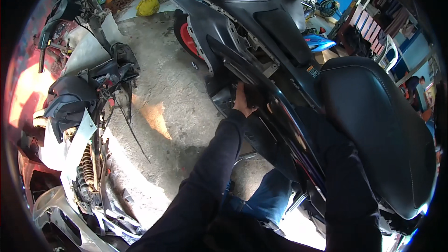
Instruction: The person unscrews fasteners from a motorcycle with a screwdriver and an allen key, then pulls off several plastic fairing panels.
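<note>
Black, glossy plastic bodywork covers the one scooter [280, 65] the person is bent over; it fills the right half of the view, its panels smooth and curved, with a broad matte seat [373, 126] of padded vinyl at the right. One red-rimmed wheel [186, 37] shows under its front mudguard. Rough grey concrete floor [158, 88] carries everything, stained and sunlit in patches.

Along the floor's left edge lies a second machine, a stripped scooter [79, 126], with white and dark fairing pieces loose around it, one rusty coil spring [86, 168] exposed, and thin black cables trailing onto the concrete. One yellow bag [148, 6] sits at the floor's far edge, near cluttered shelves.

Two dark-sleeved arms come up from the lower edge, and one knee in blue jeans [268, 198] rests between them. The left hand [242, 100] is pressed up against the lower side panel [252, 88] of the black scooter, fingers curled onto its underside edge just below the footboard area; it seems to grip that edge, though the fingertips are lost in shadow. The panel lies directly above and in front of this hand, touching it. The right arm's sleeve [347, 182] runs up beside the seat, and the right hand itself is hidden behind the bodywork, so I cannot tell whether it is clenched or loose.
</note>
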Demonstrator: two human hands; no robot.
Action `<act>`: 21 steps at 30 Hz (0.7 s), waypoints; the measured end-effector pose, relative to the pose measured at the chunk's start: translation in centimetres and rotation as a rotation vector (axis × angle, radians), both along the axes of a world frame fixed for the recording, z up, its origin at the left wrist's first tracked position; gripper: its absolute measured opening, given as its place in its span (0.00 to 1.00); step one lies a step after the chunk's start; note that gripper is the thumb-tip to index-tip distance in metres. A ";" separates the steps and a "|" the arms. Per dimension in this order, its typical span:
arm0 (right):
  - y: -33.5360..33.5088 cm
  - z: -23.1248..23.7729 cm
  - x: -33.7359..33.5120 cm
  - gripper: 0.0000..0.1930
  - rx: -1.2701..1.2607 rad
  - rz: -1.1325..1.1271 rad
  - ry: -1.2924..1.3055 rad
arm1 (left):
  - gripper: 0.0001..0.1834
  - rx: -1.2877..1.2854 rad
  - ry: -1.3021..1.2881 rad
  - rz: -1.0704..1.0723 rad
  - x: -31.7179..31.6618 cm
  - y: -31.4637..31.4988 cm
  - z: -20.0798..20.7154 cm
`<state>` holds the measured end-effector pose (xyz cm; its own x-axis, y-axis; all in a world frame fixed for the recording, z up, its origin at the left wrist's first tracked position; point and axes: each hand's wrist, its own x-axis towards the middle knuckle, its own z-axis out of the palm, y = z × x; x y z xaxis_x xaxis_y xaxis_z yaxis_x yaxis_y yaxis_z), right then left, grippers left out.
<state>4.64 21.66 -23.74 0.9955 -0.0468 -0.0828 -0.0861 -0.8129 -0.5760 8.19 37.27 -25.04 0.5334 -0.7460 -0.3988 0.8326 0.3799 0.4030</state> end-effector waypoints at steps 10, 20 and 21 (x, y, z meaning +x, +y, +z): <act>-2.3 0.8 0.1 0.14 -0.032 -0.034 0.043 | 0.36 0.049 -0.011 0.049 -1.0 5.5 1.7; 6.5 19.0 -6.0 0.17 -0.033 -0.075 0.284 | 0.36 -0.073 -0.108 0.099 -2.1 8.8 4.6; 6.9 20.3 -6.8 0.17 0.194 -0.089 0.400 | 0.36 -0.074 -0.108 0.090 -1.9 8.9 4.5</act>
<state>-2.17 28.58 -3.40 0.8764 -0.0765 -0.4754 -0.3974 -0.6725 -0.6244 6.25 46.13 -20.50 0.6363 -0.7184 -0.2811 0.7472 0.4834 0.4560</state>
